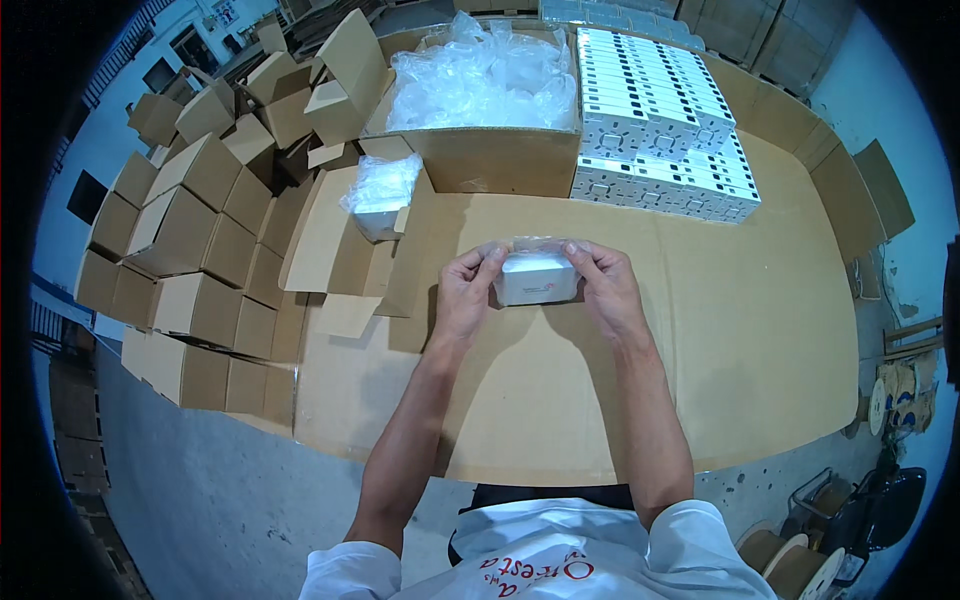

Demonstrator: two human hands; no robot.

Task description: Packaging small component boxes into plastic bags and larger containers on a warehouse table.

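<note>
A small white box (537, 279), wrapped in a clear plastic bag, was held just above the middle of the cardboard-covered table (700, 370). It was pinched at its left end by the left hand (466, 290) and at its right end by the right hand (607, 287), fingertips curled over the top edge, seemingly so the loose film could be kept tight against the box. At 11 o'clock from it, one more bagged box (380, 200) was seen resting on an opened brown carton (345, 255). At 12 o'clock, one large carton (480, 160) was filled with clear bags (480, 75). At 1 o'clock, white boxes (660, 120) were stacked in tidy rows, too many to count. At 9 o'clock, folded brown cartons (190, 270), well over a dozen, were piled within reach.
</note>
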